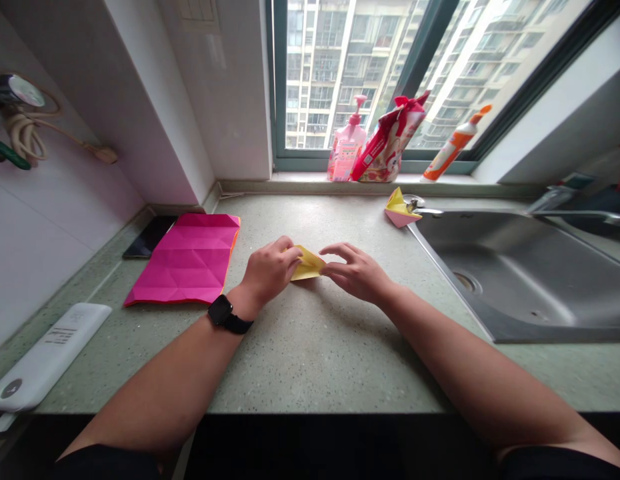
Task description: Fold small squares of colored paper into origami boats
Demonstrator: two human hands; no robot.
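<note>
On the tabletop [310, 360], between the sink [540, 280] at right and a creased pink sheet [190, 260] at left, the left hand [270, 270] curls shut on one end of a small folded yellow paper [307, 265] and the right hand [357, 272] pinches the other, fingers half spread. The paper looks light, thin and easily crumpled; its folded edges give the surest hold.

Bright window daylight, wide-angle edge distortion

Speckled countertop [310, 360] beneath bright window [370, 73]
</note>
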